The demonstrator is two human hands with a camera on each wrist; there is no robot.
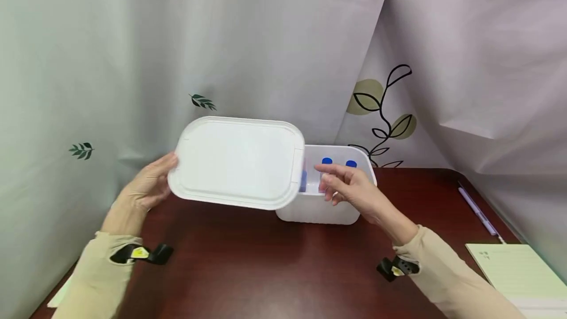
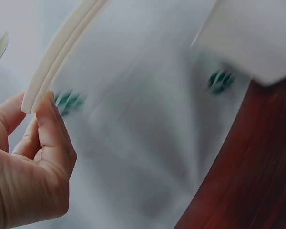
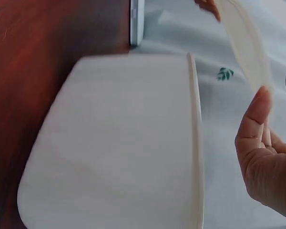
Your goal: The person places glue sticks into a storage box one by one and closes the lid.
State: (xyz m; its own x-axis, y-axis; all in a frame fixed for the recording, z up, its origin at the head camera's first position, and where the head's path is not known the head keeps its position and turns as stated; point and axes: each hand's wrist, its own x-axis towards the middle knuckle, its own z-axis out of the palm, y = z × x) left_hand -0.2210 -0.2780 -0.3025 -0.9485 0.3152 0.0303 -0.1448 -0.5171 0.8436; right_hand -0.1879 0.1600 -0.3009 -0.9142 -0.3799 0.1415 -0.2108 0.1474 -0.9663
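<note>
My left hand (image 1: 148,183) pinches the left end of a white rounded lid (image 1: 236,161), thumb on one side and fingers on the other. The left wrist view shows the lid's rim (image 2: 57,52) between the fingertips. Raised and tilted, the lid overlaps the left part of a white plastic bin (image 1: 321,209) in the head view. Inside the bin stand bottles with blue caps (image 1: 327,160), partly hidden by the lid and hand. My right hand (image 1: 352,188) hovers over the bin's front rim, index finger stretched out, holding nothing. In the right wrist view, the fingers (image 3: 259,107) stand beside the bin.
A dark red-brown table (image 1: 230,260) bears the bin near its back edge. To the right lie a lined notepad (image 1: 522,267) and a purple pen (image 1: 477,210). A pale curtain (image 1: 266,53) with leaf prints hangs behind. A slim grey object (image 3: 137,21) stands beyond the bin.
</note>
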